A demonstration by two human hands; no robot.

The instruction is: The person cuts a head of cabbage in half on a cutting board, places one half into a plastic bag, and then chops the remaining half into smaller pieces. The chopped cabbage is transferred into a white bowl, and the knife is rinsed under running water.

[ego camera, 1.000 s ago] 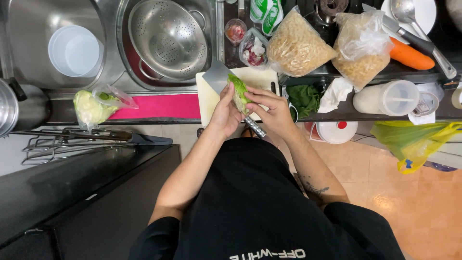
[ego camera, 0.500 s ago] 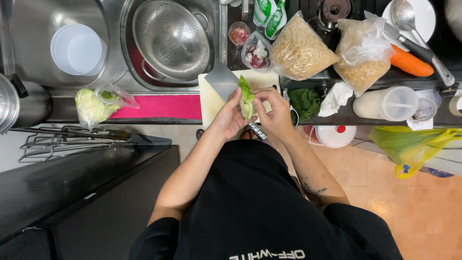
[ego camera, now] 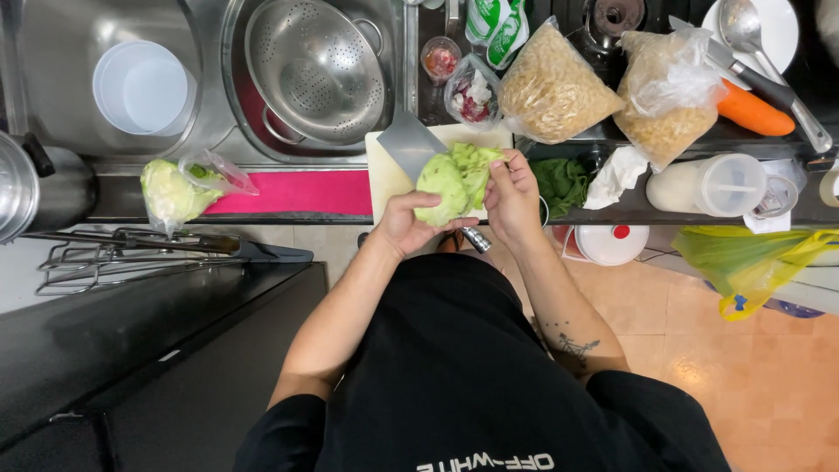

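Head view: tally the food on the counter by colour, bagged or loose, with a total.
Green: 3, the cabbage in both hands, the bagged cabbage, the leafy greens.
Tan: 2, the two dry-food bags.
Orange: 1, the carrot.
Total: 6.

I see a pale green cabbage [ego camera: 450, 183], a cut piece with crinkled leaves loose at its upper right edge, held up over the white cutting board [ego camera: 384, 179]. My left hand [ego camera: 409, 223] cups it from below, and my right hand [ego camera: 511, 197] grips its leafy right side.
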